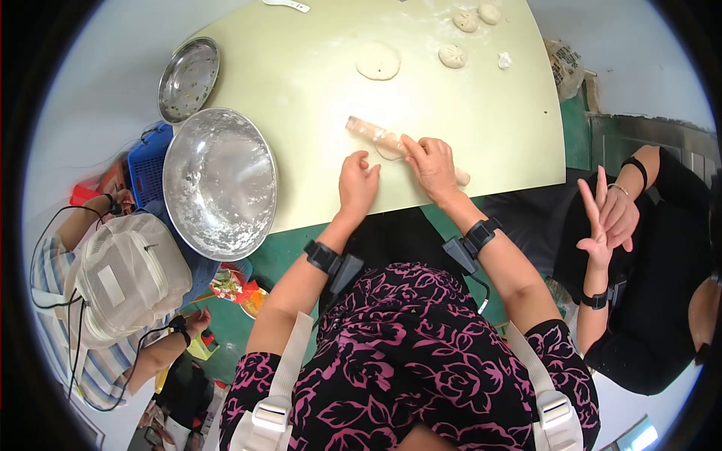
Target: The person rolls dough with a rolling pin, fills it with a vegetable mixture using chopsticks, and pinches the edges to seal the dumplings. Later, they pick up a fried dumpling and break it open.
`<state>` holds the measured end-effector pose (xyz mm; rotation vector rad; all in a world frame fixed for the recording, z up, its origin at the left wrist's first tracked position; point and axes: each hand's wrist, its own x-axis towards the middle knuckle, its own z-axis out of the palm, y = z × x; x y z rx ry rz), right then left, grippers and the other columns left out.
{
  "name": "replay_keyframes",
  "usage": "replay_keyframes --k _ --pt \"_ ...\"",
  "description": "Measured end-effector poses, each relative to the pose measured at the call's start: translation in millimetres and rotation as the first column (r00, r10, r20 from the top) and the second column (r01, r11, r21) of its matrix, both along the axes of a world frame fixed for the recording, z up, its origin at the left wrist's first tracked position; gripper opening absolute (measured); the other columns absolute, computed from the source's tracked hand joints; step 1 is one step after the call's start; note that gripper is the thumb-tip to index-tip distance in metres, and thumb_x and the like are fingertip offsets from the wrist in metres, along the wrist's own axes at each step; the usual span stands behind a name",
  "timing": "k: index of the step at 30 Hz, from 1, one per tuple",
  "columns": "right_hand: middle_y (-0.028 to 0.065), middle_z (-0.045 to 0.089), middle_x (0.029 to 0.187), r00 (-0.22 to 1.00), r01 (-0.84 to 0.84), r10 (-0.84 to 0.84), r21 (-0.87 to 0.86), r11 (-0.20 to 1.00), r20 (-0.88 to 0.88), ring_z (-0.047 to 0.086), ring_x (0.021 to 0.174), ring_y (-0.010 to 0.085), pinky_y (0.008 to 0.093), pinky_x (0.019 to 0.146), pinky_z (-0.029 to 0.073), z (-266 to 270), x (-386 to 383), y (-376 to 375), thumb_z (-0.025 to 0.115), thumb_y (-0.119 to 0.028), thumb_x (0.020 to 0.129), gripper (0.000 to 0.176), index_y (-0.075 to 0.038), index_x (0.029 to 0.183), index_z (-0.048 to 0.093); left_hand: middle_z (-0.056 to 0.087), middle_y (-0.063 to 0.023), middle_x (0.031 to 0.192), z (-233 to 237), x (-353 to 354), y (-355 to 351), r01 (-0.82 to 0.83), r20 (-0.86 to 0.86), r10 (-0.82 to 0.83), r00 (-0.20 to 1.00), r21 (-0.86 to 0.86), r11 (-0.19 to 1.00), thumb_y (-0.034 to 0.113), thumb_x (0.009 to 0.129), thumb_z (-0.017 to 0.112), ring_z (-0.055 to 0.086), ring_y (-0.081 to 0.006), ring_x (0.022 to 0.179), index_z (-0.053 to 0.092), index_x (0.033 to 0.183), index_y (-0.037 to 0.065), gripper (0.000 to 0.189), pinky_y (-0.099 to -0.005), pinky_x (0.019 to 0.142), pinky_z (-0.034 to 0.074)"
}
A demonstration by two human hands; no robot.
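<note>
A wooden rolling pin [367,131] lies slantwise on the table in front of me, dusted with flour at its far end. My right hand [434,169] is shut on it near the middle, and its near end sticks out past my palm. Under the pin shows the edge of a piece of dough [389,154], mostly hidden by the pin and my hand. Just left of the dough, my left hand [359,184] hovers at or over the table, fingers half curled and thumb apart, holding nothing. Farther back lies a flat round of dough [377,61].
Several dough balls, one of them a pleated bun [452,55], sit at the back right beside a small dough scrap [505,60]. On the left are a large floury metal bowl [219,184] and a smaller metal dish [189,80]. One person sits at right, another at left.
</note>
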<state>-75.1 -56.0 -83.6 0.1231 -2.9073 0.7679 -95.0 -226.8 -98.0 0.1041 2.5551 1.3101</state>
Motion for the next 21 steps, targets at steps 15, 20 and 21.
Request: replay_keyframes --k 15,20,21 --pt "0.0174 0.021 0.138 0.991 0.016 -0.054 0.288 0.958 0.126 0.015 0.129 0.0305 0.0556 0.1 0.007 -13.0 -16.4 10.2 0.041 -0.037 0.085 0.055 -0.003 0.128 0.034 0.038 -0.0154 0.127 -4.1 19.9 9.1 0.427 -0.334 -0.603 0.725 -0.468 0.773 0.029 0.072 0.063 0.032 -0.0287 0.12 0.042 0.119 0.0 0.059 -0.0474 0.093 0.026" --pt "0.0194 0.021 0.138 0.991 0.105 -0.123 0.285 0.953 0.048 0.016 0.129 0.0332 0.057 0.1 0.008 -15.8 -43.8 19.0 0.042 -0.043 0.084 0.059 -0.006 0.129 0.034 0.037 -0.0148 0.127 -1.0 15.4 10.9 0.448 -0.302 -0.597 0.743 -0.439 0.779 0.03 0.073 0.061 0.03 -0.0287 0.122 0.042 0.12 0.001 0.059 -0.0473 0.095 0.026" --pt "0.0185 0.021 0.138 0.991 0.086 -0.109 0.255 0.963 0.08 0.016 0.129 0.032 0.0569 0.1 0.007 -24.9 -27.2 11.7 0.042 -0.043 0.084 0.059 -0.005 0.129 0.034 0.037 -0.0148 0.127 -1.6 12.6 13.9 0.45 -0.282 -0.591 0.756 -0.431 0.782 0.03 0.073 0.061 0.03 -0.0287 0.122 0.042 0.12 0.001 0.059 -0.0473 0.095 0.026"
